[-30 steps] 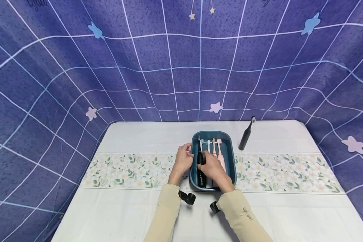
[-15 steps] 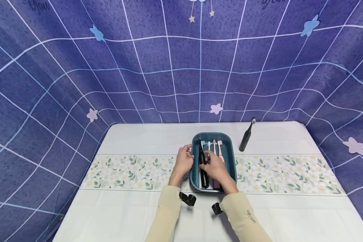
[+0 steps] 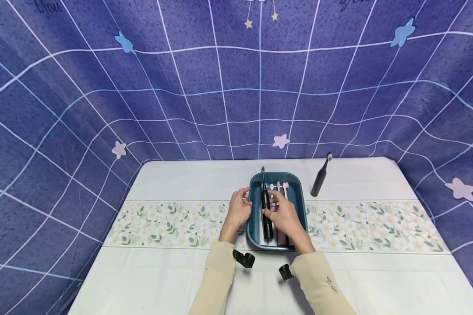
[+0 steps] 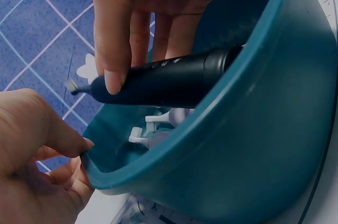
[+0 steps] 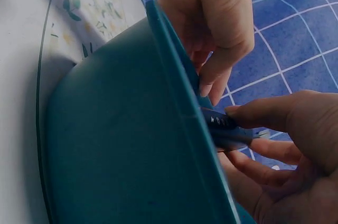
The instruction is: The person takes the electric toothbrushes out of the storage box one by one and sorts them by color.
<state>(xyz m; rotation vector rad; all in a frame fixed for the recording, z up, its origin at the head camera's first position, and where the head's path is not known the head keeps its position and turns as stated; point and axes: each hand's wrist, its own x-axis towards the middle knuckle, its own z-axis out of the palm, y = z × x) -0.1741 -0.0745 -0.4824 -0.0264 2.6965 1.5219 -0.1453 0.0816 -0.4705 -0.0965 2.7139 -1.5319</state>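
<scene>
Possibly the teal tray [image 3: 301, 205] slides or tips, because the left hand [image 3: 238, 211] only pinches its rim at 9 o'clock. The black toothbrush [image 3: 266, 209], half lifted above the tray's left side, may slip: the right hand [image 3: 284, 215] curls its fingers [image 4: 113, 49] around it, near the pink brushes [image 3: 284, 189].

A white table [image 3: 181, 267] with a floral band carries a teal tray [image 3: 301, 205] at its middle and a black toothbrush [image 3: 320, 179] standing upright near it
</scene>
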